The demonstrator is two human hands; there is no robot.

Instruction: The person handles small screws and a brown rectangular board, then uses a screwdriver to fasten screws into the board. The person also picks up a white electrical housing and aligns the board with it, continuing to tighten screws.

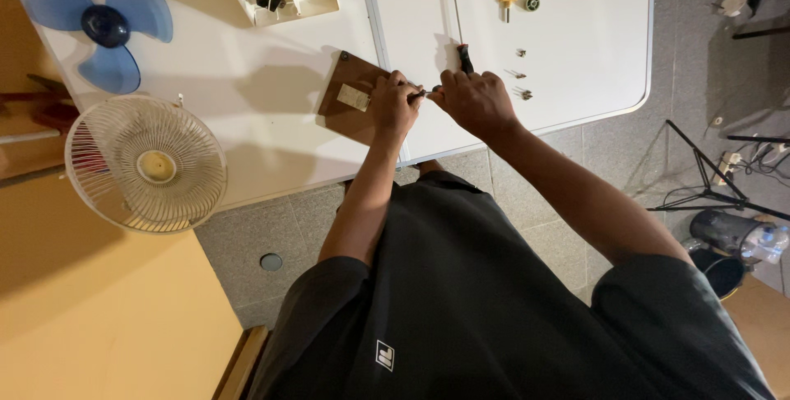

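Small part (418, 95) half-hidden between hands (436, 102)

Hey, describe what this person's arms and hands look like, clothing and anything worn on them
Both arms are bare from the short sleeves of a black T-shirt down. The left hand and right hand are bare too: no gloves, watch or rings visible. The shirt carries a small white mark.

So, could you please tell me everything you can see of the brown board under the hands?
The brown board is a flat, thin rectangle that looks like wood or hardboard. It lies tilted on the white table, near the front edge. A small pale tag sits on its top. The left hand rests over its right end, hiding that part; the right hand stays just beside it.
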